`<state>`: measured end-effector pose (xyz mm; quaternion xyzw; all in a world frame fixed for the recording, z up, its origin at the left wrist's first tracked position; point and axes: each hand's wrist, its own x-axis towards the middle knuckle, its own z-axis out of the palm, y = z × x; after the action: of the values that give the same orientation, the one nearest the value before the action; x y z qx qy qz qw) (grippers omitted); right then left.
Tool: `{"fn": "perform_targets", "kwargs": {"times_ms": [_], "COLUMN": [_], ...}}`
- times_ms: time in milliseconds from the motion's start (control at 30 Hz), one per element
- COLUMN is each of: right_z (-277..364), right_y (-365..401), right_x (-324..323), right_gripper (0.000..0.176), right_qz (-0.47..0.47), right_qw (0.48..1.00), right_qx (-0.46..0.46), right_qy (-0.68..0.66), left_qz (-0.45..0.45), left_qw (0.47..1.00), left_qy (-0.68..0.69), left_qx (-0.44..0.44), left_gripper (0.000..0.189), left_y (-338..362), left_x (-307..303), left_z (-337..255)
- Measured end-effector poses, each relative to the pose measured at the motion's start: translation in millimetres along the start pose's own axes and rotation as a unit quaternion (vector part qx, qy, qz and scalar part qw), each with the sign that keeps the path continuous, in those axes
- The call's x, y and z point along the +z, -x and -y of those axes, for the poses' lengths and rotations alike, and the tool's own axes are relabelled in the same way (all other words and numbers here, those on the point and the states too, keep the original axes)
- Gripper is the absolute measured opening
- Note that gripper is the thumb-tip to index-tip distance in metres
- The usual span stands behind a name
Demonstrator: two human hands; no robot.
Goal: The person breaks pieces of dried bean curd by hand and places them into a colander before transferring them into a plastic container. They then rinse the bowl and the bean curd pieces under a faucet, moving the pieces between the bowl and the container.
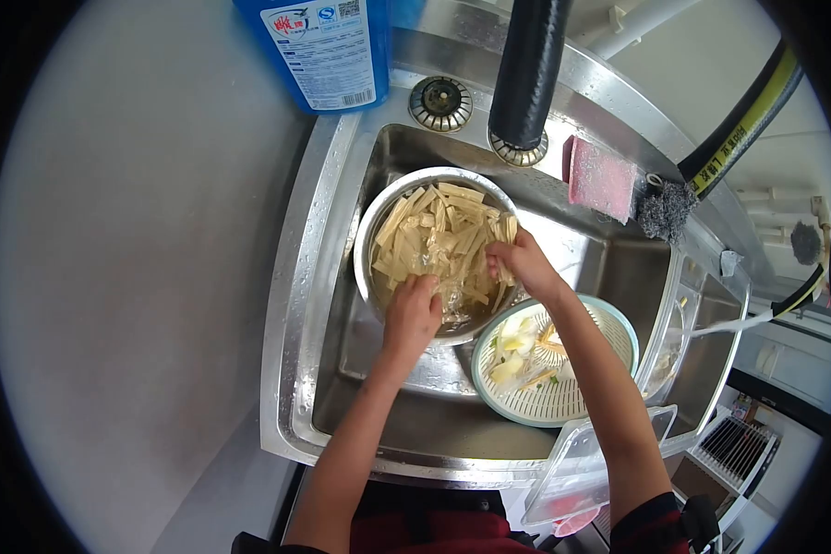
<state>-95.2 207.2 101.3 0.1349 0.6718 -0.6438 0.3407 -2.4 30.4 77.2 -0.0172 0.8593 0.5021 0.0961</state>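
In the sink sits a round metal bowl (366,277) of water with many pale beige strips (434,226) that look like dried tofu skin. My right hand (523,261) is at the bowl's right rim, its fingers closed around a bunch of these strips. At the near side of the bowl, my left hand (414,309) has its fingers curled down into the strips; the fingertips are partly hidden among them. Below the right forearm, a pale green and white strainer basket (563,406) holds yellowish-white vegetable scraps.
A blue detergent bottle (328,55) stands at the back left of the sink (291,323). A black faucet hose (529,74) hangs above the bowl. Along the back ledge lie a pink sponge (603,178) and a steel scrubber (667,210). A clear plastic container (572,471) rests at the front edge.
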Motion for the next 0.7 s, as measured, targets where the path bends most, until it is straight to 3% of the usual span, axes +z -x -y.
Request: {"fn": "perform_targets", "kwargs": {"times_ms": [33, 100, 133, 167, 200, 333, 400, 433, 500, 533, 600, 633, 700], "right_z": [-4.1, -15.2, -23.0, -31.6, -29.3, -16.4, -9.9, -16.0, -33.4, -35.0, -54.5, -57.4, -54.2], "right_y": [-2.8, -6.7, -9.7, -13.3, -13.2, -13.5, -15.2, -18.7, -26.0, -24.5, -37.9, -40.8, -39.6], "right_x": [5.4, 17.8, 12.8, 6.0, 5.2, 15.7, 23.5, 27.5, 36.4, 39.5, 37.5, 37.4, 30.1], "right_gripper": [0.019, 0.022, 0.022, 0.026, 0.03, 0.034, 0.034, 0.034, 0.036, 0.038, 0.038, 0.038, 0.036], "right_qz": [0.0, -0.164, -0.166, -0.158, -0.146, -0.219, -0.177, -0.177, -0.266, -0.282, -0.288, -0.294, -0.254], "right_qw": [1.0, 0.974, 0.974, 0.976, 0.965, 0.93, 0.933, 0.934, 0.908, 0.91, 0.908, 0.905, 0.916], "right_qx": [-0.001, -0.156, -0.155, -0.113, -0.07, -0.012, 0.14, 0.138, 0.097, 0.072, 0.071, 0.07, 0.101], "right_qy": [0.0, -0.012, -0.011, 0.099, 0.207, 0.296, 0.279, 0.277, 0.308, 0.294, 0.295, 0.299, 0.294], "left_qz": [-0.014, -0.025, 0.009, 0.044, 0.092, 0.134, 0.118, 0.118, 0.048, 0.047, -0.089, -0.088, -0.109], "left_qw": [0.998, 0.991, 0.984, 0.973, 0.976, 0.977, 0.987, 0.987, 0.972, 0.972, 0.89, 0.89, 0.957], "left_qy": [-0.06, -0.116, -0.167, -0.218, -0.197, -0.151, -0.085, -0.088, 0.109, 0.107, 0.354, 0.354, 0.174], "left_qx": [0.033, 0.067, 0.061, 0.055, 0.02, -0.064, -0.068, -0.067, -0.201, -0.202, -0.273, -0.274, -0.206], "left_gripper": [0.02, 0.019, 0.02, 0.021, 0.026, 0.025, 0.02, 0.02, 0.02, 0.02, 0.026, 0.026, 0.032], "left_y": [-7.4, -14.6, -16.3, -17.3, -20.5, -17.9, -8.1, -4.3, 1.3, 4.3, 8.5, 4.8, -9.9], "left_x": [5.7, 19.6, 28.2, 35.2, 34.5, 26.5, 14.1, 9.9, 2.9, 0.1, -4.8, -12.9, -28.4], "left_z": [10.3, 23.1, 25.2, 28.5, 26.4, 18.7, 22.7, 22.4, 23.3, 25.2, 29.1, 21.7, 9.4]}}
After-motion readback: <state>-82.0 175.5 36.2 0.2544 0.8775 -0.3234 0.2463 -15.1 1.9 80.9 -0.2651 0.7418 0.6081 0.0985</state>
